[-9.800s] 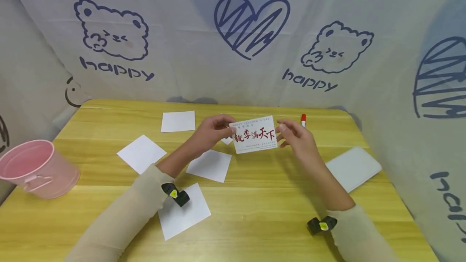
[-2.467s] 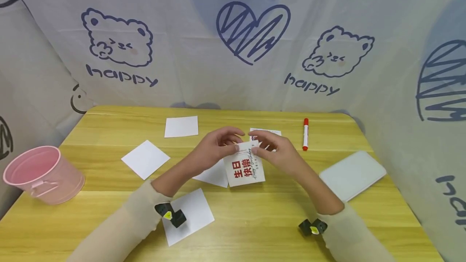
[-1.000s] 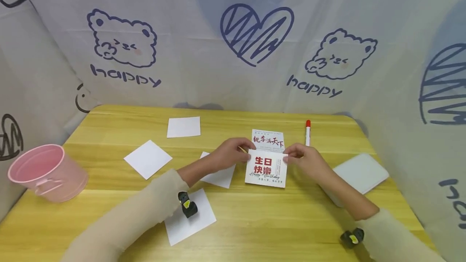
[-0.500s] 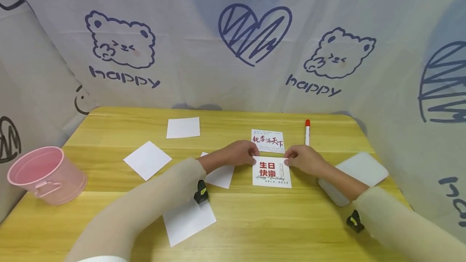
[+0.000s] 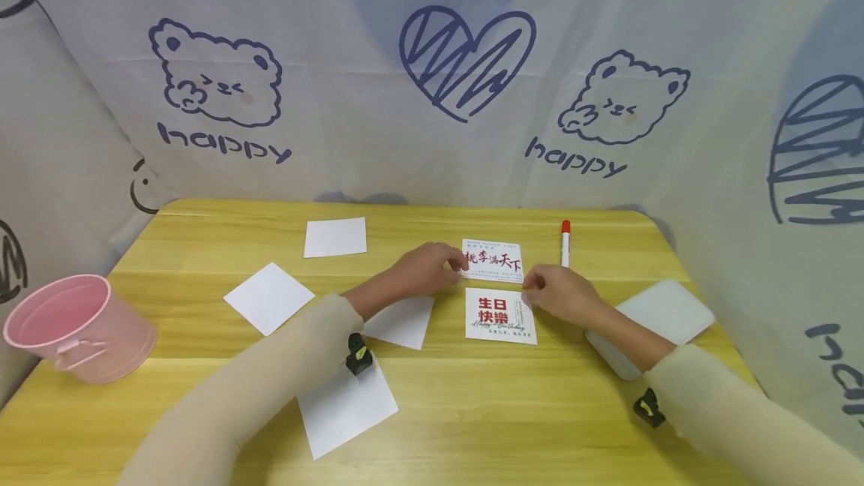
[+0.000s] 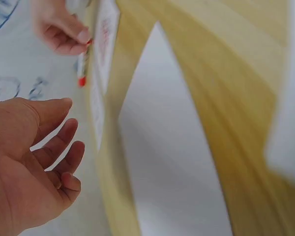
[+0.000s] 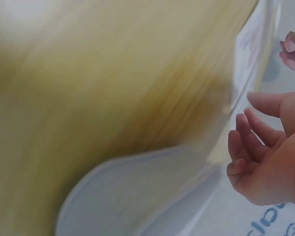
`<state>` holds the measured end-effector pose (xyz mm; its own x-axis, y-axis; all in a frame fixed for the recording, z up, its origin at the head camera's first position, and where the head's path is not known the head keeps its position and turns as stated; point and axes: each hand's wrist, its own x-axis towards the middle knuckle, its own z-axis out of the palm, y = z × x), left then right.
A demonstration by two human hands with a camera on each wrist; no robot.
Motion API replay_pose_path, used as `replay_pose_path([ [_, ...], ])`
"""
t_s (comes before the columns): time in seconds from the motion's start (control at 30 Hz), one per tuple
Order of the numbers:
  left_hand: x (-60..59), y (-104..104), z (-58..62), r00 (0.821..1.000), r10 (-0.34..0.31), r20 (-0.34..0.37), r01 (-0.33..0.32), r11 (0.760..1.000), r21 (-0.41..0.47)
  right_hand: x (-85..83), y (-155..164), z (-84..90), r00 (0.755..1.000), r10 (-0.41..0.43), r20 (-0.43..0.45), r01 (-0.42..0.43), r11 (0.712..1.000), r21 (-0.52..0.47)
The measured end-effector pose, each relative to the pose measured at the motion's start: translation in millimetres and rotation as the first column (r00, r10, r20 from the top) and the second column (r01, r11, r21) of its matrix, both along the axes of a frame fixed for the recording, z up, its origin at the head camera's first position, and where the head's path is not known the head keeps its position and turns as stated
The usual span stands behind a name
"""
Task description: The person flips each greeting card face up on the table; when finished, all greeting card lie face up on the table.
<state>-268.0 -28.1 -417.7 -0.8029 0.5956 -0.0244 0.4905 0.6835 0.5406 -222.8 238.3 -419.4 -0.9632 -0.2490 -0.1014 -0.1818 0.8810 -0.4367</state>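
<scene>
In the head view two printed cards lie on the wooden table, one behind the other with a narrow gap. The nearer birthday card (image 5: 499,331) has red characters and dark script; the farther card (image 5: 496,259) carries dark red brush lettering. My right hand (image 5: 562,294) is at the birthday card's upper right corner; in the right wrist view its thumb and loosely bent fingers stand apart with nothing between them. My left hand (image 5: 430,270) hovers at the farther card's left edge. The left wrist view shows its fingers relaxed and holding nothing.
Several blank white cards lie on the left half, including a far one (image 5: 335,237), a diamond-turned one (image 5: 268,298) and a near one (image 5: 347,415) by my left forearm. A pink bucket (image 5: 94,336) stands left. Right are a red-capped marker (image 5: 565,246) and a white flat case (image 5: 668,313).
The birthday card, earlier held in both hands, now lies flat in front of the lettered card. My left hand has let go of it and moved slightly back and left; the right fingers have loosened.
</scene>
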Motion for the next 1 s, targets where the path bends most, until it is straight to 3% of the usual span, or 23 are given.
replay_pose_path([
  [0.2,3.2,-58.5,10.8,0.995,0.073,0.061,-0.075,0.997,0.032,7.1,-34.9,7.6,0.999,0.044,-0.023,-0.046,0.990,-0.132],
  [0.37,5.4,-103.9,4.9,0.993,0.094,0.068,-0.094,0.996,-0.004,10.7,-78.5,3.8,0.995,0.100,0.003,-0.097,0.969,-0.227],
  [0.5,7.4,-126.7,-0.4,0.993,0.075,0.096,-0.076,0.997,-0.001,10.2,-108.7,-1.5,0.991,0.134,-0.011,-0.133,0.965,-0.226],
  [0.73,10.3,-135.6,-6.1,0.991,0.012,0.136,-0.011,1.000,-0.009,7.0,-134.3,-10.8,0.991,0.113,-0.071,-0.116,0.992,-0.044],
  [1.0,10.9,-133.0,-6.1,0.991,0.048,0.121,-0.041,0.997,-0.060,6.2,-142.4,-14.4,0.986,0.140,-0.094,-0.139,0.990,0.014],
])
